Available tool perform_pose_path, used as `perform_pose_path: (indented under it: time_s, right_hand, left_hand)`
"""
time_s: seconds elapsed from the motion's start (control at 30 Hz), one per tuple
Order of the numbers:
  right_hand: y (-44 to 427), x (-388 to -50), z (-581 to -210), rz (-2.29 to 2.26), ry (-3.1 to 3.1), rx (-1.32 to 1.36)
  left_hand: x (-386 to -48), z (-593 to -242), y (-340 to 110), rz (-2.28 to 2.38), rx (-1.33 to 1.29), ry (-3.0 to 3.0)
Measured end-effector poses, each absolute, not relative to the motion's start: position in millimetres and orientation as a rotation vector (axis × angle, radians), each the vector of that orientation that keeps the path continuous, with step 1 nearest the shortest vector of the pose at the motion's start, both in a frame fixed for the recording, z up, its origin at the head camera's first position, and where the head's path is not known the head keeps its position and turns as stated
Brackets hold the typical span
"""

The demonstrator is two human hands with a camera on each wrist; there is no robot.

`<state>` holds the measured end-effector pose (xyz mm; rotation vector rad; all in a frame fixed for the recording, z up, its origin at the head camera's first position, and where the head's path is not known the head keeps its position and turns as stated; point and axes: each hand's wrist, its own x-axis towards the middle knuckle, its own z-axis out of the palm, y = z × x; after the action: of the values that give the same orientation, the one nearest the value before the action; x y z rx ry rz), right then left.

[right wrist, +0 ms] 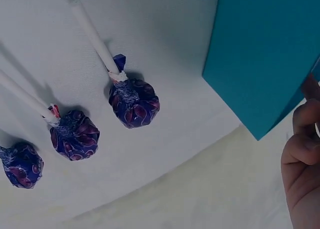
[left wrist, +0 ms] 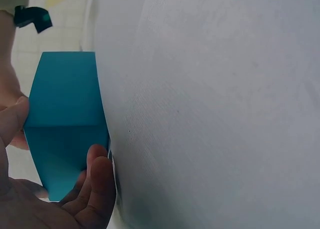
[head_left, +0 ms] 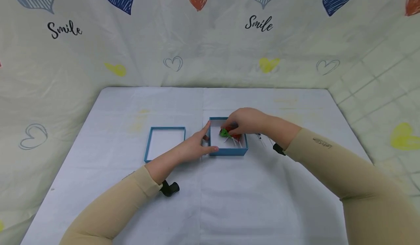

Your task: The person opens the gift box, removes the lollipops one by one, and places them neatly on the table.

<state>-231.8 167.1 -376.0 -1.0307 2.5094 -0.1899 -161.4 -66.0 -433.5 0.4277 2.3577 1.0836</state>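
Observation:
In the head view, a blue box (head_left: 228, 152) with a white inside holds several lollipops with red wrappers (head_left: 237, 137) and one with a green wrapper (head_left: 224, 132), their white sticks towards the near side. My left hand (head_left: 191, 147) is spread along the box's left side, index finger at the far corner and thumb at the near one. Over the box, my right hand (head_left: 247, 121) reaches in from the right, its curled thumb and fingers at the green-wrapped lollipop. In the right wrist view, dark blue and purple wrapped lollipops (right wrist: 135, 103) lie beside the box (right wrist: 260, 54).
To the left of the box, a blue-edged open lid or tray (head_left: 148, 143) lies on the white-covered table (head_left: 236, 201). Behind the table hangs a cloth (head_left: 223, 37) printed with hearts. Dark devices (head_left: 170, 189) are worn at both wrists.

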Motion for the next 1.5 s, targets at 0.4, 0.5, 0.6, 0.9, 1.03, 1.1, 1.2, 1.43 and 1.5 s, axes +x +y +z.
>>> perform_pose_path:
  time_s: [0.4, 0.5, 0.6, 0.9, 1.03, 1.1, 1.2, 1.43, 1.5]
  right_hand:
    - [153, -236, -391, 0.033, 2.505, -1.138]
    - [151, -236, -393, 0.052, 2.504, -1.149]
    - [150, -237, -395, 0.066, 2.510, -1.155]
    - [146, -240, -400, 0.096, 2.475, -1.182]
    - [142, -239, -398, 0.092, 2.445, -1.161]
    - [140, -238, -397, 0.081, 2.438, -1.149]
    - [139, -238, -396, 0.061, 2.438, -1.131]
    - [140, -240, -393, 0.033, 2.445, -1.086]
    - [141, -240, -390, 0.021, 2.457, -1.073]
  left_hand:
    - [-160, -432, -67, 1.097, 0.421, 2.345]
    - [-160, -432, -67, 1.095, 0.423, 2.341]
    - [-161, -432, -66, 1.092, 0.427, 2.341]
    - [-160, -430, -67, 1.105, 0.427, 2.333]
    - [-160, -430, -68, 1.108, 0.433, 2.328]
    - [-160, -430, -68, 1.110, 0.432, 2.330]
    - [-160, -431, -68, 1.112, 0.431, 2.331]
    - [-160, -431, -68, 1.108, 0.423, 2.333]
    - [-160, -431, -68, 1.105, 0.423, 2.335]
